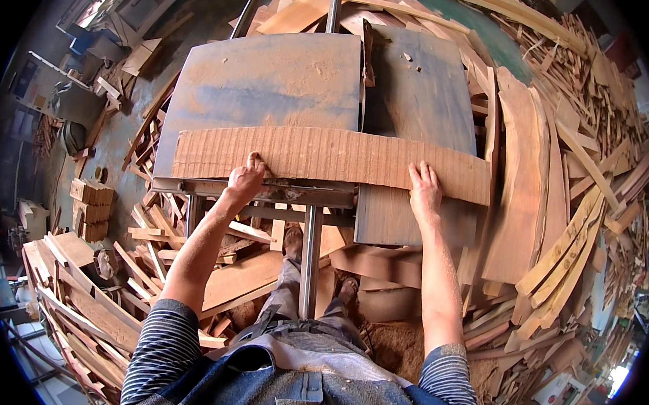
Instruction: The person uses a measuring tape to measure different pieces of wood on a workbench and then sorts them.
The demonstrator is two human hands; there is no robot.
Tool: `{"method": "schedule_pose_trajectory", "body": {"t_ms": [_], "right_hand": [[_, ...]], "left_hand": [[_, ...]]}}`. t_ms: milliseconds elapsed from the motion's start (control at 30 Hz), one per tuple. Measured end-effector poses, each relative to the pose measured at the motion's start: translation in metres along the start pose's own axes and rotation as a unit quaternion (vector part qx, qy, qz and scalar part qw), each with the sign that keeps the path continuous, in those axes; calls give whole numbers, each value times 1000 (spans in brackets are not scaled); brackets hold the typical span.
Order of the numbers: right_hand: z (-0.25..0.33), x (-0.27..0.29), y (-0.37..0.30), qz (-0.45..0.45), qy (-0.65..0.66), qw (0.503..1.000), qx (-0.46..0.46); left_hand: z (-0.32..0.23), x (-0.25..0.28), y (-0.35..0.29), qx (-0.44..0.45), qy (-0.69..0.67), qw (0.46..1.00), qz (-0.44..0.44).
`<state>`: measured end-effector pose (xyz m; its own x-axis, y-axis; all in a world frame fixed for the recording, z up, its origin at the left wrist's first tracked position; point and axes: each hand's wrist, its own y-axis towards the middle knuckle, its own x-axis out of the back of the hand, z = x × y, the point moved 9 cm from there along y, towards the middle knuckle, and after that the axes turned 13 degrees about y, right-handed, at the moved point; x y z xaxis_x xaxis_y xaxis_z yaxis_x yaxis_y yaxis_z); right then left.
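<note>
A long rough-sawn plank, its face crossed by saw marks, lies crosswise over a metal machine table dusted with sawdust. My left hand grips its near edge left of the middle, fingertips on the top face. Toward the right end, my right hand holds the same edge, its fingers laid over the top; its thumb is hidden. Under the plank's right part runs a second table section, parted from the main top by a narrow gap. A thin brown upright strip stands in that gap.
Wide boards stand along the right side, with a big heap of offcuts beyond. More scrap wood piles up at the left, near stacked blocks. A metal rail extends toward me between my feet.
</note>
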<state>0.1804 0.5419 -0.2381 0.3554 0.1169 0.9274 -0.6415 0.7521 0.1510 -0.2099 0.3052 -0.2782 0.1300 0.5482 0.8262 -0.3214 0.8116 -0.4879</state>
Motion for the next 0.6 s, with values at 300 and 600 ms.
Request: {"method": "schedule_pose_trajectory", "body": {"t_ms": [300,600], "right_hand": [[-10,-11,17,11,-2,1000,-22],[-5,-4,29,23,0,999,-25]], "left_hand": [[6,10,18,-2,-1,1000,16],[6,28,18,-2,12,1000,9]]}}
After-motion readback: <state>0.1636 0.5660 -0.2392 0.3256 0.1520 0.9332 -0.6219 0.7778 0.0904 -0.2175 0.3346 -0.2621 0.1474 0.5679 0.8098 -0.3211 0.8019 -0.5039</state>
